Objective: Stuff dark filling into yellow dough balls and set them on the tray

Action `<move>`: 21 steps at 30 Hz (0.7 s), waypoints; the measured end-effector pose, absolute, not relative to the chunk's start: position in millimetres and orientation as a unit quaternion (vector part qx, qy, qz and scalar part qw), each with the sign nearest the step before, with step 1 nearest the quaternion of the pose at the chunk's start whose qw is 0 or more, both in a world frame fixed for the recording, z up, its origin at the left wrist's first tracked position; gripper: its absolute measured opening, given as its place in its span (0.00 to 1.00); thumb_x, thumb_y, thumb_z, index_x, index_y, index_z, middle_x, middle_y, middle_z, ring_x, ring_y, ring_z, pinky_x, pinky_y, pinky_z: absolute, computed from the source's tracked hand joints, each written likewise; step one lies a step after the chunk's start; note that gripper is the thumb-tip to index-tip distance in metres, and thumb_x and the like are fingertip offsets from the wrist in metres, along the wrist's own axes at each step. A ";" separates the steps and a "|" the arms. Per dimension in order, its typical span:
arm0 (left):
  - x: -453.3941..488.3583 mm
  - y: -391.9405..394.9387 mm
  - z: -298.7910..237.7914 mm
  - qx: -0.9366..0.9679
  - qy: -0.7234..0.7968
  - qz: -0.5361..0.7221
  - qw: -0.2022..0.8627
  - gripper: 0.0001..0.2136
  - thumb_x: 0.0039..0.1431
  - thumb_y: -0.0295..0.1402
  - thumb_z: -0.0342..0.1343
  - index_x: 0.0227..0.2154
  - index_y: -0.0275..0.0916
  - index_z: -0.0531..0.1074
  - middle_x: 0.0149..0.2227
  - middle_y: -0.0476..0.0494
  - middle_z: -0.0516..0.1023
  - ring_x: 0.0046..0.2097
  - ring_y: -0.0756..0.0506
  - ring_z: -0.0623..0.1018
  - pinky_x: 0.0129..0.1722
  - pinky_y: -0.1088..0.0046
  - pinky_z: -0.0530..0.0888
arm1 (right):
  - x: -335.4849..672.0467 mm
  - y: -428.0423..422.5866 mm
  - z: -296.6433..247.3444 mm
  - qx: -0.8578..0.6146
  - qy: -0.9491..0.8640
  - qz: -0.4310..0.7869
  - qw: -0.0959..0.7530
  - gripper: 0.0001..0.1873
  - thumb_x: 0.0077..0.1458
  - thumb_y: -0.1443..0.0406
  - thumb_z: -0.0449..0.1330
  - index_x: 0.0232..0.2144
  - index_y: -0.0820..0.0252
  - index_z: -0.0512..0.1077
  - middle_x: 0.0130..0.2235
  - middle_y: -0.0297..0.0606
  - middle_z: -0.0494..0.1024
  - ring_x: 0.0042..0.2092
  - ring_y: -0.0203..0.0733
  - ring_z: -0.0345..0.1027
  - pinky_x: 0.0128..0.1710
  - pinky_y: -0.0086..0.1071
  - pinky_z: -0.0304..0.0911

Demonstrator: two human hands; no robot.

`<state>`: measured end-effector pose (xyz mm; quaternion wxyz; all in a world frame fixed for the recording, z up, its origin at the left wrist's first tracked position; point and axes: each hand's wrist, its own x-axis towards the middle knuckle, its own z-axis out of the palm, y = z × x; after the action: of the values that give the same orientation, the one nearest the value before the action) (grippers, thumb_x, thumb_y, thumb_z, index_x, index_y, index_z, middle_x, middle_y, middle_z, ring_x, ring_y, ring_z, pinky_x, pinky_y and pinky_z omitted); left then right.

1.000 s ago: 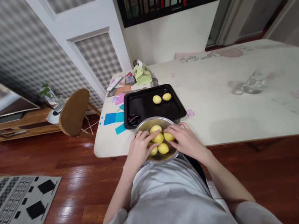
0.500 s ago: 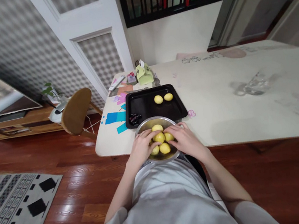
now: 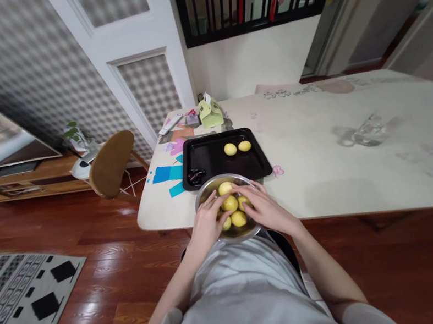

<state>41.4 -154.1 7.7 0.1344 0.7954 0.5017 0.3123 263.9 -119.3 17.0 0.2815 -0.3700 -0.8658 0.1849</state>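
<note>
A steel bowl (image 3: 200, 191) holding several lemons (image 3: 239, 218) stands at the near edge of the table, close against my body. My left hand (image 3: 208, 218) reaches in from the left, its thumb and fingers curved around a lemon (image 3: 229, 204) in the middle. From the right, my right hand (image 3: 264, 205) has its thumb and fingers around another lemon (image 3: 242, 202), partly hidden by them. Just beyond the bowl lies a black baking tray (image 3: 215, 156) with a pair of lemons (image 3: 237, 147) at its right and small dark purple pieces (image 3: 196, 175) at its lower left.
A green tissue box (image 3: 210, 113) and a white remote (image 3: 171, 124) are at the table's far left. A clear glass vessel (image 3: 368, 134) sits on the right half of the white table (image 3: 313, 167). A wooden chair (image 3: 113, 165) stands off the left end.
Both hands stay in the bowl around the lemons, with the right fingers shifted slightly inward. The whole view has tilted a little, so the table sits slightly lower.
</note>
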 end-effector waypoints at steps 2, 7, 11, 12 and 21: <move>42.4 -154.3 4.9 0.789 0.509 0.319 0.128 0.24 0.67 0.32 0.63 0.65 0.45 0.71 0.61 0.35 0.79 0.68 0.35 0.73 0.63 0.51 0.76 | 263.6 -118.8 16.8 -0.357 -0.869 0.190 0.285 0.29 0.68 0.70 0.48 0.68 0.49 0.60 0.68 0.43 0.71 0.68 0.46 0.66 0.73 0.58 0.50; 45.9 -154.1 3.9 0.771 0.540 0.322 0.098 0.25 0.66 0.35 0.64 0.65 0.43 0.70 0.66 0.34 0.74 0.67 0.34 0.75 0.64 0.50 0.76 | 262.8 -117.4 18.1 -0.341 -0.868 0.199 0.301 0.26 0.69 0.69 0.49 0.66 0.48 0.62 0.67 0.40 0.72 0.68 0.46 0.66 0.73 0.57 0.50; 48.0 -154.1 7.7 0.768 0.542 0.326 0.101 0.20 0.66 0.33 0.64 0.60 0.44 0.74 0.61 0.37 0.78 0.61 0.35 0.79 0.62 0.51 0.77 | 263.8 -124.7 21.0 -0.375 -0.853 0.162 0.324 0.16 0.69 0.66 0.53 0.57 0.52 0.70 0.59 0.42 0.78 0.63 0.49 0.70 0.70 0.55 0.55; 48.3 -154.0 8.8 0.766 0.543 0.327 0.104 0.19 0.66 0.32 0.64 0.59 0.44 0.75 0.60 0.38 0.79 0.61 0.36 0.79 0.62 0.51 0.78 | 264.4 -127.3 21.4 -0.387 -0.852 0.147 0.320 0.13 0.68 0.65 0.55 0.53 0.53 0.72 0.56 0.43 0.79 0.61 0.50 0.71 0.69 0.56 0.57; 49.6 -154.0 17.5 0.760 0.544 0.333 0.125 0.20 0.60 0.29 0.69 0.55 0.43 0.78 0.60 0.38 0.79 0.59 0.35 0.80 0.60 0.51 0.78 | 257.4 -136.1 18.8 -0.426 -0.876 0.069 0.214 0.12 0.51 0.61 0.74 0.38 0.56 0.80 0.63 0.50 0.75 0.66 0.63 0.65 0.63 0.60 0.62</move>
<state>49.6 -154.0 17.5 0.1248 0.7600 0.5443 0.3327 257.4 -136.1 18.8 0.2145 -0.4256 -0.8764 0.0690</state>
